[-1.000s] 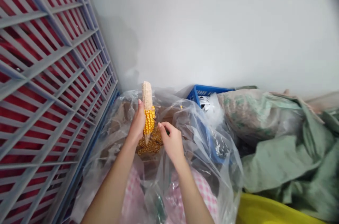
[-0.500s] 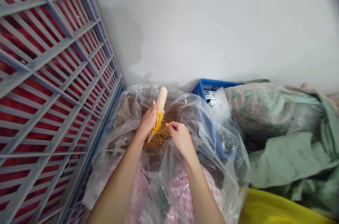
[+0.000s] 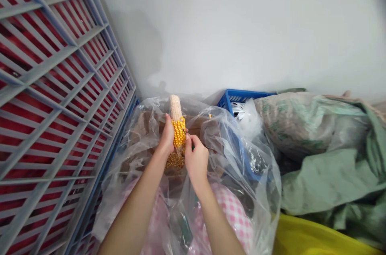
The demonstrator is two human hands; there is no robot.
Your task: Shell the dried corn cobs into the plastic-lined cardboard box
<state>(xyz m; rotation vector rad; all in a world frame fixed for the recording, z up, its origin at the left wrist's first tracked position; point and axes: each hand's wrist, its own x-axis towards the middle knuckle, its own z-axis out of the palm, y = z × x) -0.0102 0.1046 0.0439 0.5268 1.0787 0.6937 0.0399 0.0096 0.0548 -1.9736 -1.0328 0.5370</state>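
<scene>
Pink-checked lap (image 3: 232,217) beneath a clear plastic bag (image 3: 244,166), loose corn kernels (image 3: 175,162) heaped inside.

Storeroom: stacked crates (image 3: 54,98), sacks (image 3: 289,126).

Legible text: none. You have green printing on the pale woven sack (image 3: 289,122) at your right, beside the blue crate (image 3: 238,95), but it is too blurred and creased to read.

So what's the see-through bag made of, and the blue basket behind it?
The bag looks like thin, soft plastic film: it is shiny and crinkly, and you can see through it. The blue basket seems to be hard moulded plastic, going by its even colour and slotted rim.
</scene>
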